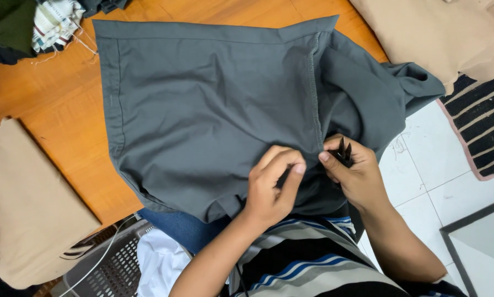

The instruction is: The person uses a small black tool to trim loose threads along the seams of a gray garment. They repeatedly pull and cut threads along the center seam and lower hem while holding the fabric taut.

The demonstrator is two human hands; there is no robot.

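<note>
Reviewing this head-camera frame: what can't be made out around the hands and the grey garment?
- Head view: the small black tool in the right hand is mostly covered by its fingers; its kind is unclear.
- The left hand pinches the grey garment; its fingertips hide what lies under them.
- The garment's lower edge drops behind both hands and the table edge.
- The beige fabric and plastic basket are cut off by the frame.

— That grey garment?
— Matt woven cloth, smooth, with a stitched seam. The table under it is glossy orange wood.
— And the small tool in the right hand?
— Black, slightly shiny; metal or plastic, can't tell.
— Near left?
— Tan cloth, matt, beside a grey plastic basket. Floor tiles look glossy white.
</note>
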